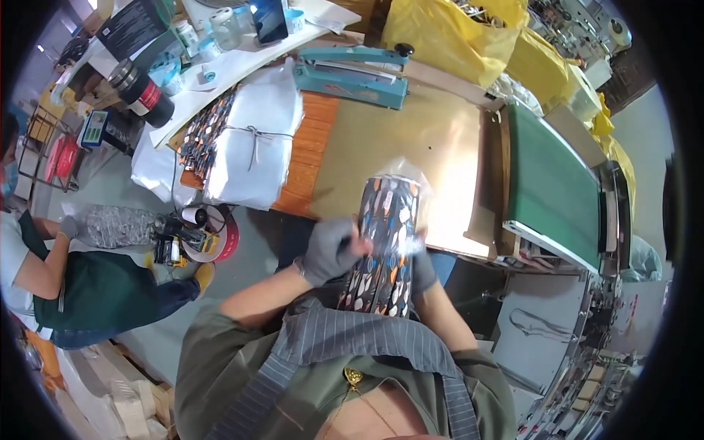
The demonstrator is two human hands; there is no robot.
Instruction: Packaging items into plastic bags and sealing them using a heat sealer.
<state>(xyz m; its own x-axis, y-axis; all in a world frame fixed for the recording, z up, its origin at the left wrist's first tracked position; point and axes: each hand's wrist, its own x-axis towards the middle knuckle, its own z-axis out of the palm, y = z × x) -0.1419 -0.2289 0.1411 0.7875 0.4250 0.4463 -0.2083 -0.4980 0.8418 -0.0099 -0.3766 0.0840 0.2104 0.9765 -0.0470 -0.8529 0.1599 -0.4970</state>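
In front of my chest stands a bundle of slim dark sticks (381, 249), patterned with orange, white and blue leaf shapes. A clear plastic bag (411, 170) covers its upper end and sticks out past it. My left hand (327, 251), in a grey glove with bare fingertips, is closed against the bundle's left side; motion blurs its fingertips. On the right side my right hand (422, 264), also gloved, is wrapped around the bundle, its fingers partly hidden. The bundle's lower end rests near my striped apron (352, 337).
Beyond the bundle is a table with a tan sheet (396, 136). A teal bag sealer (352, 75) stands at its back. Clear bags (253, 139) tied with cord lie left, beside more patterned sticks (207, 136). A green board (554, 180) is right. A co-worker (95, 290) sits left.
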